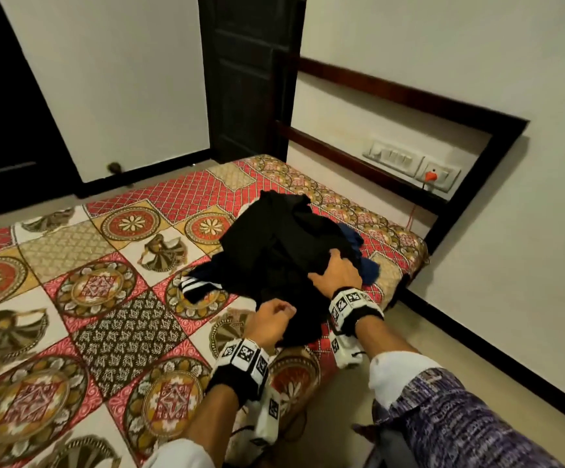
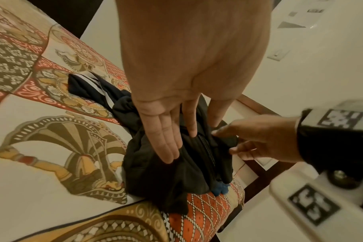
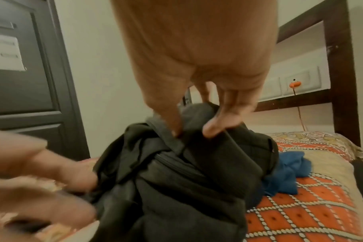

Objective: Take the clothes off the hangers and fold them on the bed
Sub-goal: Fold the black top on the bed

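One crumpled black zippered garment (image 1: 274,244), soft matte cloth heaped on patterned bedsheet (image 1: 105,298): right hand (image 1: 336,273) pinches a fold, left hand (image 2: 170,127) presses flat-fingered; blue cloth (image 3: 288,172) right.

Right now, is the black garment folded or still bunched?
Bunched. The black garment lies in a crumpled heap on the bed, no flat folds; right hand pinches it, left hand at its edge.

Black garment (image 1: 274,244): matt, soft cloth, crumpled, with a dark zip showing in the wrist views.
Blue garment (image 3: 288,172): matt, fleecy-looking cloth.
Striped garment (image 1: 200,285): dark cloth, white bands.
Bedcover (image 1: 105,298): printed woven cloth, matt.
Bed frame (image 1: 409,96): dark wood, slight sheen.
Switch plates (image 1: 409,163): smooth white plastic.
Door (image 1: 247,79): dark panelled wood.
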`<move>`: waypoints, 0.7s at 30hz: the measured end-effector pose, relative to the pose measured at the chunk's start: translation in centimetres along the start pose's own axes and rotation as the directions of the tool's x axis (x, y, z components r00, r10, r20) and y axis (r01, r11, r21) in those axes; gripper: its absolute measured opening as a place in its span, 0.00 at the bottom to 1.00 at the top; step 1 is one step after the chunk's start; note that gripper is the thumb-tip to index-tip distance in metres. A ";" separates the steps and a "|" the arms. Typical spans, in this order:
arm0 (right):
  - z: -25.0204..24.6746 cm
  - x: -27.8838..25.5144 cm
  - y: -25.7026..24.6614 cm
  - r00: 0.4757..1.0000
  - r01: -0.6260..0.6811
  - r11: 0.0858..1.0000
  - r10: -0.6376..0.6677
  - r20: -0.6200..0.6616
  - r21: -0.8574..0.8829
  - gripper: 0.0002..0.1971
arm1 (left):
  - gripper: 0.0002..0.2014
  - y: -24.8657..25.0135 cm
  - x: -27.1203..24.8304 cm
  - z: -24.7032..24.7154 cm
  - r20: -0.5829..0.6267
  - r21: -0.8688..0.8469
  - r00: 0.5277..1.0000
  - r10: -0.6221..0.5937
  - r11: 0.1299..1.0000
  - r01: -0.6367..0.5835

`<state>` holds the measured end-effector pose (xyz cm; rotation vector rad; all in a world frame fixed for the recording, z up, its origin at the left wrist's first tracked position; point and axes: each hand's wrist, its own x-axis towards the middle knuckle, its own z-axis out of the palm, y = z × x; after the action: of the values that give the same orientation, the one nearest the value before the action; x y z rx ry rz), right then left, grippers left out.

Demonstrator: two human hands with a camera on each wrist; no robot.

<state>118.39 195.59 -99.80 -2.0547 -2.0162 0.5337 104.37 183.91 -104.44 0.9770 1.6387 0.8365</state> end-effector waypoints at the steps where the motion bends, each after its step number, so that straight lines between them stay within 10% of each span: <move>1: 0.0 0.0 -0.1 0.998 0.032 0.999 -0.034 -0.052 -0.042 0.31 | 0.07 0.3 0.5 0.0 0.006 -0.024 1.000 0.014 1.000 -0.013; 5: -0.6 -2.8 -1.8 0.919 0.267 0.953 -0.208 -0.336 0.140 0.13 | 0.12 3.7 -0.1 -0.9 -0.016 -0.277 1.000 0.009 0.961 -0.013; 9: -2.0 -9.1 -4.4 0.870 0.489 0.784 -0.404 -0.283 0.383 0.11 | 0.22 7.8 -2.5 -3.7 0.114 -0.771 0.991 0.073 0.636 0.042; 13: -2.7 -13.0 -5.2 0.858 0.489 0.659 -0.481 -0.180 0.571 0.06 | 0.10 10.8 -4.5 -6.0 -0.224 -0.557 0.967 0.124 0.797 -0.231; 16: -4.7 -16.2 -6.9 0.873 0.349 0.438 -0.473 -0.118 0.829 0.08 | 0.14 12.8 -9.1 -8.1 -0.301 -0.337 0.903 0.306 0.852 -0.401; 21: -6.3 -17.5 -10.4 0.940 -0.265 0.031 -0.213 0.265 0.964 0.24 | 0.08 12.3 -19.9 -14.0 -0.414 -0.258 0.781 0.468 0.762 -0.594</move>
<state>111.44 179.20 -88.04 -0.9786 -0.8864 1.8007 96.57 170.46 -82.04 1.0862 1.3803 1.7281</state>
